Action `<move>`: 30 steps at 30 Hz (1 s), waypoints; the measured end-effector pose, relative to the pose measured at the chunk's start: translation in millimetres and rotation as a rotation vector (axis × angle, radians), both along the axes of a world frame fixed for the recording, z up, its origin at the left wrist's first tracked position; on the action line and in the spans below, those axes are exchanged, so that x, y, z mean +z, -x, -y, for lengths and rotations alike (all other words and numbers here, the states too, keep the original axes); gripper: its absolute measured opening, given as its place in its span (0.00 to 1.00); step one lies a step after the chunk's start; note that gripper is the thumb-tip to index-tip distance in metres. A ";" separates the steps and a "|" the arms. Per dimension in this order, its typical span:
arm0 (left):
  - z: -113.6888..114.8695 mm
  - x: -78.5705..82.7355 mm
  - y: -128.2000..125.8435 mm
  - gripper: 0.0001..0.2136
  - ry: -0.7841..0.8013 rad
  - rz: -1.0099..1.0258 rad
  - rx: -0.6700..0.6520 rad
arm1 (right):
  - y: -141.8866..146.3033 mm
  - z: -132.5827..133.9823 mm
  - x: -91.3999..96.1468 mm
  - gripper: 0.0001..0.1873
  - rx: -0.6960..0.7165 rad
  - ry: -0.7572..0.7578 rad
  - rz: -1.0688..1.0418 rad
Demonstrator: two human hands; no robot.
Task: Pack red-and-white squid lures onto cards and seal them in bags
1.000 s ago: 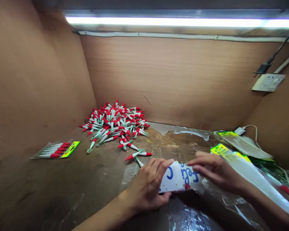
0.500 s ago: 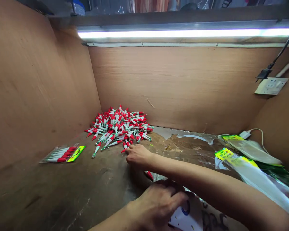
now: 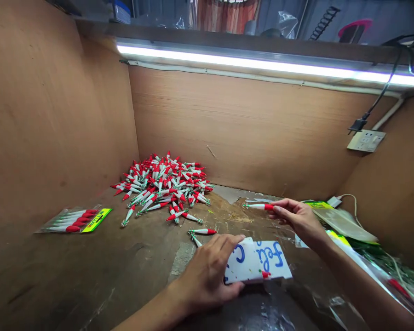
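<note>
Right of pile (image 3: 163,184), lure (image 3: 257,206) pinched in right hand (image 3: 298,220), fingers pressed on its red end, white body and green hooks pointing left. Nearer, left hand (image 3: 209,262) pinching left part of card (image 3: 250,268) with blue lettering, thumb along near edge, other fingers along far edge. Just beyond left hand, two loose lures (image 3: 203,231) on surface (image 3: 141,276). At far left, pack (image 3: 72,221) with yellow label, lying flat.
</note>
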State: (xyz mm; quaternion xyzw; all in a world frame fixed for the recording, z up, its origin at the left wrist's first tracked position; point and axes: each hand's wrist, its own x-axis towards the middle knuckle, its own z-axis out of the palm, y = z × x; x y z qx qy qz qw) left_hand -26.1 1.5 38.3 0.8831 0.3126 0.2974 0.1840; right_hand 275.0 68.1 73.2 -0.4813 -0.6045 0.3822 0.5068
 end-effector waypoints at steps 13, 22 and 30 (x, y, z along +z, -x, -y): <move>-14.5 -6.1 -0.6 0.41 -0.081 -0.035 0.064 | -14.5 52.3 -14.4 0.12 0.155 -0.232 0.570; -7.3 1.3 -2.3 0.41 -0.067 0.001 -0.001 | 25.3 50.0 -9.1 0.08 0.467 -0.433 0.864; 4.9 -7.5 -6.2 0.39 -0.041 -0.099 -0.237 | 31.7 -18.1 8.1 0.19 0.268 -0.149 0.522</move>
